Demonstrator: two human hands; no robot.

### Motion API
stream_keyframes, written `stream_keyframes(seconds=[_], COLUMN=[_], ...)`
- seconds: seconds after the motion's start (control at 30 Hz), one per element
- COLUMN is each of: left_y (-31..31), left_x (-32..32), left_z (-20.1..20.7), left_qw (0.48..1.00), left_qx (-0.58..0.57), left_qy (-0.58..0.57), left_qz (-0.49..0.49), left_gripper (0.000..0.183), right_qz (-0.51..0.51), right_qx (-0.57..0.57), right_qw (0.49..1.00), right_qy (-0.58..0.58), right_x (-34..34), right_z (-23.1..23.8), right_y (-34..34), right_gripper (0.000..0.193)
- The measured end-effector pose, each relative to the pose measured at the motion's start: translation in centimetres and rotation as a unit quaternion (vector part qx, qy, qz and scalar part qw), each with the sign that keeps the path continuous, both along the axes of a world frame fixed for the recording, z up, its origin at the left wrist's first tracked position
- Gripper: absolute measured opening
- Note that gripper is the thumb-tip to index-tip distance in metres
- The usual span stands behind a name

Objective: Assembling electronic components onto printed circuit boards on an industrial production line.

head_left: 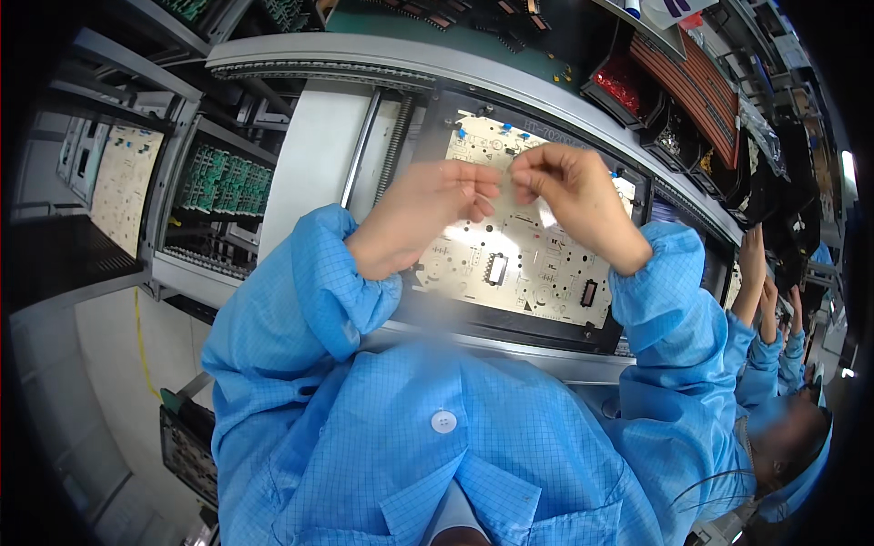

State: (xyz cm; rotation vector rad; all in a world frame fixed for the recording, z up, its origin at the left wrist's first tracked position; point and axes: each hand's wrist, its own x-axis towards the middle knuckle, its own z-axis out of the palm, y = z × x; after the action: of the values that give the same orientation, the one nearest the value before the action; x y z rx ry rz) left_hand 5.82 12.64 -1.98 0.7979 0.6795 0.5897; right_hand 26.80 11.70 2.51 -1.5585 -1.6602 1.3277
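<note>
A beige circuit board [555, 259] lies in a black carrier frame [482, 319] in front of me. Over its left part hovers my left hand [432, 209], thumb and fingers drawn together; a small pale sliver seems to show at the tips, too small and blurred to name. My right hand [574, 191] is closed in a pinch above the board's upper middle, and whatever its fingertips hold is hidden. Small blue components [507, 127] stand along the far edge of the board. Toward the near side sit a chip or socket [496, 268] and a dark chip [589, 293].
Metal conveyor rails [319, 50] run past the carrier. Beyond lies a green surface [437, 36] with dark parts. Bins, one with red parts [619, 86], stand at the far right. A rack of green boards [225, 182] is left. A co-worker [774, 437] in blue works at right.
</note>
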Motion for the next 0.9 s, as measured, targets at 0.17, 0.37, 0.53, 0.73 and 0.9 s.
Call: stream_keyframes(seconds=[0.17, 0.37, 0.53, 0.73, 0.9], left_y=[0.6, 1.3, 1.3, 1.1, 0.9], left_x=[-0.9, -1.5, -1.8, -1.6, -1.2], left_z=[0.3, 1.6, 1.1, 1.2, 1.2], left_qw=[0.993, 0.994, 0.993, 0.992, 0.993], left_qx=[0.013, -0.002, 0.005, 0.008, 0.029], left_qy=[-0.024, 0.009, -0.012, 0.0, 0.013], left_qz=[0.114, 0.112, 0.121, 0.127, 0.111], left_gripper=[0.031, 0.035, 0.037, 0.041, 0.044], right_qz=[0.063, 0.09, 0.098, 0.1, 0.111], right_qx=[0.204, 0.224, 0.219, 0.236, 0.258], right_qw=[0.958, 0.952, 0.949, 0.941, 0.935], right_qy=[-0.192, -0.188, -0.204, -0.219, -0.215], right_x=[0.3, 0.0, -0.3, -0.3, -0.1], right_z=[-1.4, -1.9, -1.9, -2.2, -1.8], right_y=[1.3, 1.8, 1.9, 1.5, 1.2], right_gripper=[0.012, 0.012, 0.013, 0.014, 0.016])
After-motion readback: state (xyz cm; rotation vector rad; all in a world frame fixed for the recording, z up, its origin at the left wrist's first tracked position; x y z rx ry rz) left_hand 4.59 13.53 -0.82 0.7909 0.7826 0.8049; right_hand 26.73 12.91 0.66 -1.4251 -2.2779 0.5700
